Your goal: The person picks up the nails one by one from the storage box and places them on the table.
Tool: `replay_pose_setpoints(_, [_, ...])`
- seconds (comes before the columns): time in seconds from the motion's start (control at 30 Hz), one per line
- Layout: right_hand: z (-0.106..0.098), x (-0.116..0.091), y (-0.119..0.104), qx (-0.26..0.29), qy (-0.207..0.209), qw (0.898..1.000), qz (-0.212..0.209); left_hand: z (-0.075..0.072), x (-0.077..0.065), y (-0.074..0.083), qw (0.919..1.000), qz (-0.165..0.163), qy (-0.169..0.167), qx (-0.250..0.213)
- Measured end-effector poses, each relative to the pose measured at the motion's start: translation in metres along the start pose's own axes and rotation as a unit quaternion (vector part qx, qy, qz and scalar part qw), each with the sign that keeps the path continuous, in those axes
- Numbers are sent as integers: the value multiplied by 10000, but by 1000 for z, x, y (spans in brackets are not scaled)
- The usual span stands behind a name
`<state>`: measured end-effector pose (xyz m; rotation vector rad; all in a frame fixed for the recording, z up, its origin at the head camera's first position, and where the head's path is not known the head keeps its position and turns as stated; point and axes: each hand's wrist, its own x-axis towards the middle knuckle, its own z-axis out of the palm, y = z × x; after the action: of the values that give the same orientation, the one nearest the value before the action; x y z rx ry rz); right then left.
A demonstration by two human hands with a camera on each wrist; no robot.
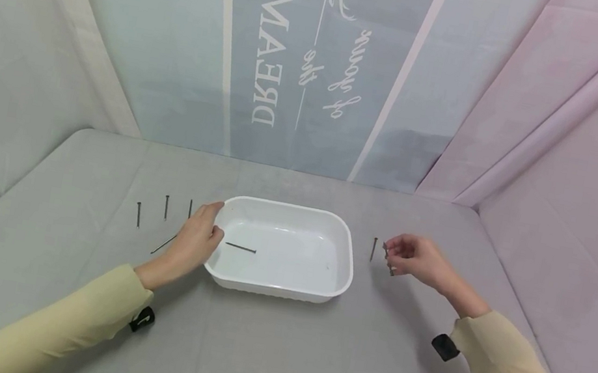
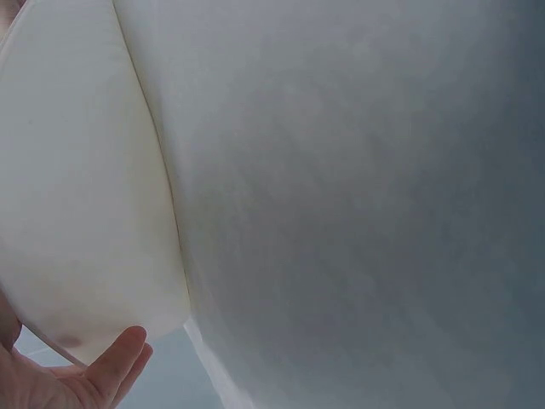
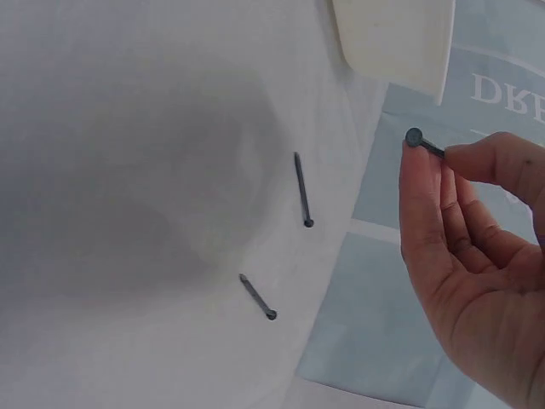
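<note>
A white rectangular tray [image 1: 282,289] stands on the grey surface, with one nail [image 1: 241,247] lying inside. At its left end my left hand [image 1: 193,240] holds the rim, the thumb over the inner side; the left wrist view shows only part of this grip. To the right of the tray, my right hand [image 1: 419,259] pinches a nail [image 3: 433,148] between thumb and fingertips, its head exposed. Below that hand, one nail [image 3: 303,189] and a second nail [image 3: 258,296] lie on the surface.
Left of the tray lie several more nails, among them an upright-pointing nail [image 1: 138,214], another nail [image 1: 166,207] and a slanted nail [image 1: 163,244] partly by the left hand. A printed cloth [image 1: 306,141] hangs behind, and pale cloth walls flank both sides.
</note>
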<state>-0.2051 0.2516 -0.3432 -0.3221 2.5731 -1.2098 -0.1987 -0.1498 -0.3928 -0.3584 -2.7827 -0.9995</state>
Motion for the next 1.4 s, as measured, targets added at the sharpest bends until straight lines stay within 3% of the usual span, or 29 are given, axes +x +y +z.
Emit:
replay_pose_setpoints(0.4, [6, 0, 20, 252, -317, 9958, 824, -1, 0, 0, 10000, 54, 22, 37])
replay_pose_setpoints(0.9, [15, -5, 34, 411, -586, 9907, 1158, -2, 0, 1, 10000, 40, 34, 50])
replay_pose_setpoints(1.13, [20, -4, 35, 237, -547, 9882, 1411, -2, 0, 1, 10000, 41, 40, 66])
replay_pose_setpoints(1.4, [26, -1, 32, -437, -229, 9852, 1643, -2, 0, 1, 10000, 31, 42, 72])
